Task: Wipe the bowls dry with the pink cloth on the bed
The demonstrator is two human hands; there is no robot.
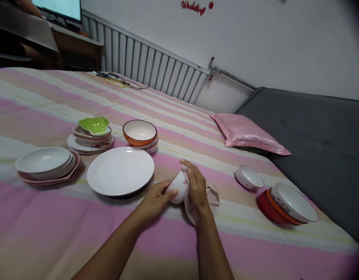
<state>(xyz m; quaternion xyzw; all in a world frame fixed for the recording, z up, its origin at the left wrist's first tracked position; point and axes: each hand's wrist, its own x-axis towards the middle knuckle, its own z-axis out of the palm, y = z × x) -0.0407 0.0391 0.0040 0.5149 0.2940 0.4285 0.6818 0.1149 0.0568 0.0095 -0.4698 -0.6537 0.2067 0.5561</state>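
Observation:
My left hand (157, 197) grips a small white bowl (177, 188) with a red mark on its side, held just above the striped bedspread. My right hand (197, 186) presses a pale cloth (212, 194) against the bowl's other side, fingers curved around it. Just left of the hands lies a large white plate (120, 170) on a darker plate. To the right sit a small white bowl (249, 177) and a tilted stack of red, orange and white bowls (287, 205).
A stack of white dishes on a pink plate (47, 163), a green leaf-shaped dish on patterned plates (91, 134) and an orange bowl (140, 133) sit at the left. A pink pillow (246, 134) and grey mattress (319, 136) lie at right. A radiator (150, 66) lines the wall.

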